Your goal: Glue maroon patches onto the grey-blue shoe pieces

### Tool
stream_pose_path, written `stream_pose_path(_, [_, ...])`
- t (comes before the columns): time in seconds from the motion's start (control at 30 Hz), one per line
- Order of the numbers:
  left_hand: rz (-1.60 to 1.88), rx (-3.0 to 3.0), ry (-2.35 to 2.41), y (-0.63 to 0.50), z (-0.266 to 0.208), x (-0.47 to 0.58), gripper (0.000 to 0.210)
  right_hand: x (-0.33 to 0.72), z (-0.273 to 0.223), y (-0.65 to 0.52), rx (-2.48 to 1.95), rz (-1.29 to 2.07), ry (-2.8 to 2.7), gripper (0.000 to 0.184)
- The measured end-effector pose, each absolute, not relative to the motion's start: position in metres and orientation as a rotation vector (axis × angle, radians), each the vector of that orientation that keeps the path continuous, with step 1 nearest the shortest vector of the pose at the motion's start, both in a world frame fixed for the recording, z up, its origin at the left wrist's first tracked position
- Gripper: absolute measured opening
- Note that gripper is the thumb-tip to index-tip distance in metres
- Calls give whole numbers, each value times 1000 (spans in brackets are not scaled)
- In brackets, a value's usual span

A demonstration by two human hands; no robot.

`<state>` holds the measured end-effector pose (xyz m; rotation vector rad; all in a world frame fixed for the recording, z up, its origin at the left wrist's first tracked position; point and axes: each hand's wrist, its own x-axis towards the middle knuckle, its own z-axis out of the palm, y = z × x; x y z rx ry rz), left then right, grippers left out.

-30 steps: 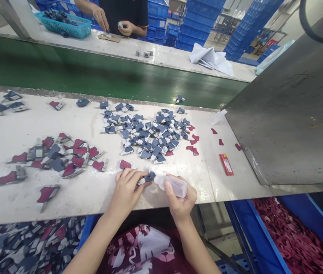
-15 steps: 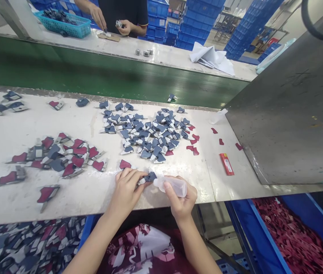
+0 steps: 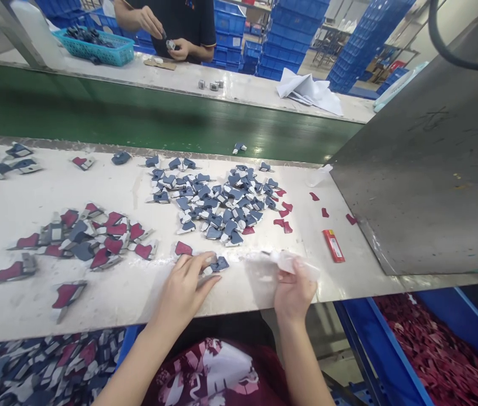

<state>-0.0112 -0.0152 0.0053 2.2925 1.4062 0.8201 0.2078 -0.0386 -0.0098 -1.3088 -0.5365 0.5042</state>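
My left hand (image 3: 186,282) pinches a small blue and white plastic part (image 3: 219,264) just above the near edge of the white table. To the right, my right hand (image 3: 295,290) is closed round a translucent squeeze bottle (image 3: 293,264), its nozzle pointing left; both are slightly blurred. Just beyond my left fingers lies a part with a red face (image 3: 184,248). A heap of blue and white parts (image 3: 222,197) spreads across the middle of the table. Further left, a group of parts with red inlays (image 3: 113,246) lies loosely together.
Loose red pieces (image 3: 287,226) and a red packet (image 3: 333,246) lie to the right, beside a metal panel (image 3: 433,169). Bins of parts (image 3: 44,366) and red pieces (image 3: 442,349) stand below the table edge. Across the green belt (image 3: 158,113), a co-worker's hands (image 3: 180,49) hold a small part.
My right hand has drawn the bottle away to the right from the blue and white part. My left hand keeps its hold. A part on the belt has shifted left.
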Motion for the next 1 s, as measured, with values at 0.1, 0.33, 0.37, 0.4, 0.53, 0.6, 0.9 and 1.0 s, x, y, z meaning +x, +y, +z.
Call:
stream_pose_path(0.1, [790, 2447, 1372, -5, 18, -25, 53, 234, -7, -33, -1316, 450, -419, 28])
stream_pose_path(0.33, [497, 2567, 1319, 26, 23, -61, 18, 271, 5, -27, -1439, 414, -555, 53])
stream_pose_path(0.37, [496, 2551, 1306, 27, 23, -66, 16, 271, 5, -25, -1476, 429, -595, 56])
stream_pose_path(0.4, [506, 2540, 1301, 28, 25, -73, 17, 270, 4, -23, -1519, 438, -629, 59])
stream_pose_path(0.53, [636, 2556, 1510, 33, 45, -119, 23, 265, 1, -16, -1636, 415, -742, 68])
stream_pose_path(0.6, [630, 2530, 1738, 41, 60, -152, 27, 265, -2, -13, -1642, 387, -758, 67])
stream_pose_path(0.9, [246, 2295, 2078, 162, 137, -179, 57, 271, -8, -6, -1597, 230, -726, 77])
stream_pose_path(1.0, [178, 2368, 1843, 224, 147, -123, 56, 272, -2, -10, -1521, 104, -776, 72])
